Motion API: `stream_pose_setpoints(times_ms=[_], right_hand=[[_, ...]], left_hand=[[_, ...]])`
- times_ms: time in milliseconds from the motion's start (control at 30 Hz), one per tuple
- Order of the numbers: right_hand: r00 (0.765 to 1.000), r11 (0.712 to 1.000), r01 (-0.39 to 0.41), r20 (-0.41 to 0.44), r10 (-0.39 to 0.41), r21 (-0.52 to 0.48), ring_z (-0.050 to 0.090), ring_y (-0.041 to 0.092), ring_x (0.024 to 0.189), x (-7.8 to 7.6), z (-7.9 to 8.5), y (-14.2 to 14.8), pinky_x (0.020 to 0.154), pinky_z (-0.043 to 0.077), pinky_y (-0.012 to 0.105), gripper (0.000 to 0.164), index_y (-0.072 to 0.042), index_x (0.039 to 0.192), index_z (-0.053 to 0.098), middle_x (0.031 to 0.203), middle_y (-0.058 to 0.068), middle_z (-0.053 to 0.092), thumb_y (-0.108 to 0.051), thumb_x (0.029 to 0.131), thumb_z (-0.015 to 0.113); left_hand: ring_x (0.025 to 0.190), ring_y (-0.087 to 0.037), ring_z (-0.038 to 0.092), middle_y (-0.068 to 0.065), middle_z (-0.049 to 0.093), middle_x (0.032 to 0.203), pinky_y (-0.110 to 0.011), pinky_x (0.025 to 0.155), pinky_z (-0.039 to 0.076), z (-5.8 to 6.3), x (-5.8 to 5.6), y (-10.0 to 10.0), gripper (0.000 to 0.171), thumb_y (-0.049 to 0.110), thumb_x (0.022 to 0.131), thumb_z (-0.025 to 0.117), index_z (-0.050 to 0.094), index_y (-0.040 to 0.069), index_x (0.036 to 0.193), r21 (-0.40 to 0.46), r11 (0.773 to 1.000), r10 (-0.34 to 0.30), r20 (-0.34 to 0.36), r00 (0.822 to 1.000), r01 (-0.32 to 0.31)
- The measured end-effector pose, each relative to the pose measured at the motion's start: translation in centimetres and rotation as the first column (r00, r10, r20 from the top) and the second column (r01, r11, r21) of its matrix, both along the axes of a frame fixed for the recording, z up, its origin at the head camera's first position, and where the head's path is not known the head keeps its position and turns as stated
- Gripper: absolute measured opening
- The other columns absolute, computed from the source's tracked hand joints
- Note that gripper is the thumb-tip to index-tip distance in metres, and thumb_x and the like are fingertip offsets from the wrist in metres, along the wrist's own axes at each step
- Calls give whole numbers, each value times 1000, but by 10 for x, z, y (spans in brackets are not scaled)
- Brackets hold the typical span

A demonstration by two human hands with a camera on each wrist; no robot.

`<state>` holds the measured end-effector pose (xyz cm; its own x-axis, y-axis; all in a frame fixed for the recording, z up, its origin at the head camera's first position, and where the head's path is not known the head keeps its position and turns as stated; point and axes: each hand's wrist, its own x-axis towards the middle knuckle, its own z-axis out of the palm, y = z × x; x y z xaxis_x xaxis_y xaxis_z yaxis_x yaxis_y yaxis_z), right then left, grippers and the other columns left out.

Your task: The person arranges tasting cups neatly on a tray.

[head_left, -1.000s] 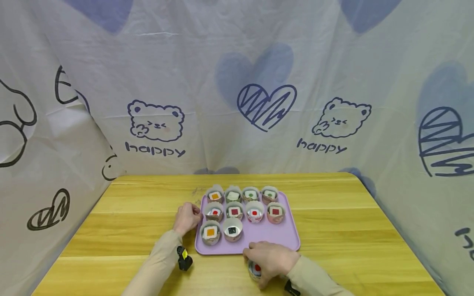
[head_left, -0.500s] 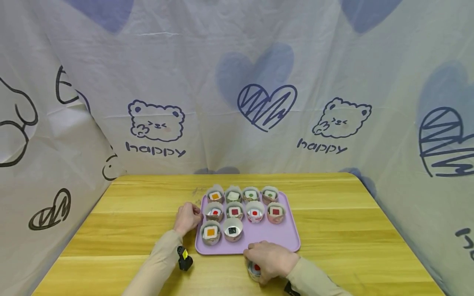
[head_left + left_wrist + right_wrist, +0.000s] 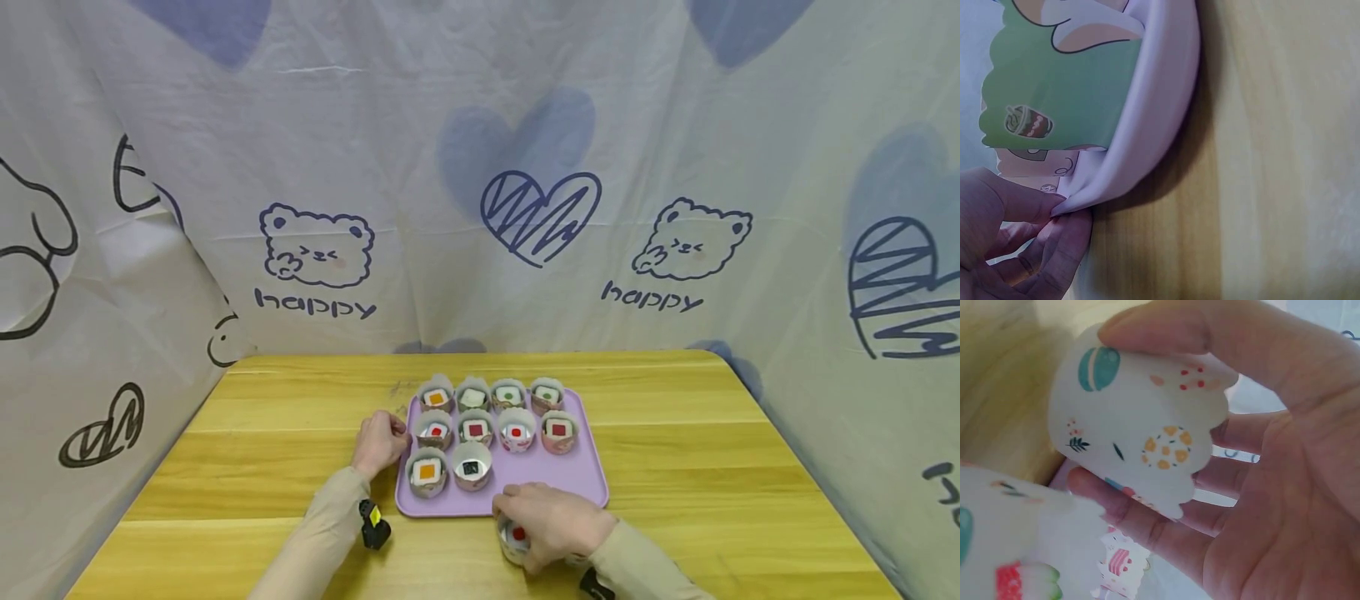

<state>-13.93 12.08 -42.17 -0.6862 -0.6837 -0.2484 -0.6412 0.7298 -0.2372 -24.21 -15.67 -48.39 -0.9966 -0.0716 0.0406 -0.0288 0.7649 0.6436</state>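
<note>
A lilac tray (image 3: 540, 483) carries rows of scalloped paper baking cups, each with a small square block showing inside. My left hand (image 3: 379, 443) pinches the tray's left rim (image 3: 1147, 134) between thumb and fingers. Just in front of the tray, my right hand (image 3: 558, 521) holds a paper baking cup (image 3: 513, 546) with a red-dotted white block in it. In the right wrist view, thumb and fingers grip this white cup (image 3: 1138, 415), printed with macarons, from opposite sides. A green cup (image 3: 1066, 94) stands near the left hand, inside the rim.
In the right wrist view, another white cup (image 3: 1029, 537) with a strawberry print stands close to the held one. On the tray, a cup with a black-topped block (image 3: 471, 467) is the nearest to the right hand. The wooden table (image 3: 697, 467) ends at a printed curtain (image 3: 420, 275).
My right hand and the cup in it have shifted slightly forward, toward the tray, over the last half second. The left hand and the tray stay put.
</note>
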Motion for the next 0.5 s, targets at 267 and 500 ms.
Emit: stream_pose_setpoints(times_ms=[267, 500], right_hand=[[1000, 994, 2, 11, -1, -110, 57, 4, 93, -1, 8, 8, 85, 53, 20, 60, -20, 109, 59, 102, -10, 60, -15, 58, 90], [1000, 983, 8, 24, -4, -185, 59, 6, 99, -1, 19, 16, 88, 54, 21, 60, -17, 114, 59, 108, -8, 61, -14, 62, 88]], left_hand=[[73, -20, 65, -13, 74, 82, -31, 66, 54, -1, 1, 0, 11, 3, 80, 69, 73, -3, 88, -2, 1000, 1, 0, 1000, -1], [74, -20, 65, -12, 74, 82, -32, 68, 54, -1, 0, 0, 12, 4, 80, 69, 73, -2, 89, -9, 1000, 3, 0, 1000, -3]])
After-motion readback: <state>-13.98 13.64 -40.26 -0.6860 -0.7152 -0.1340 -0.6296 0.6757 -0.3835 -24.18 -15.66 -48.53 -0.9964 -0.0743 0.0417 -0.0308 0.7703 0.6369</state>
